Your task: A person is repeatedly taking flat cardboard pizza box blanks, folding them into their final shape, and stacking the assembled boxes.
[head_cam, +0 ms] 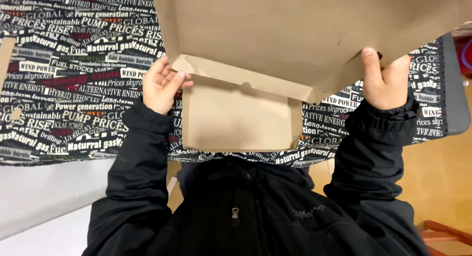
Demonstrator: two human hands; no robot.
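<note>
Cardboard box [241, 116] lies open on a table covered with a black printed cloth [73, 79], near edge at the person's chest. Left hand [161, 85] pinches the lid's left corner fold. Right hand [386, 79] grips the lid's right edge, thumb on top; lid raised.

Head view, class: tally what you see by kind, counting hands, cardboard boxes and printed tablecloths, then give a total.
Hands: 2, the left hand and the right hand, each gripping the box's raised lid
Cardboard boxes: 1, a brown cardboard box, open
Printed tablecloths: 1, a black tablecloth covered in lettering
Total: 4
</note>
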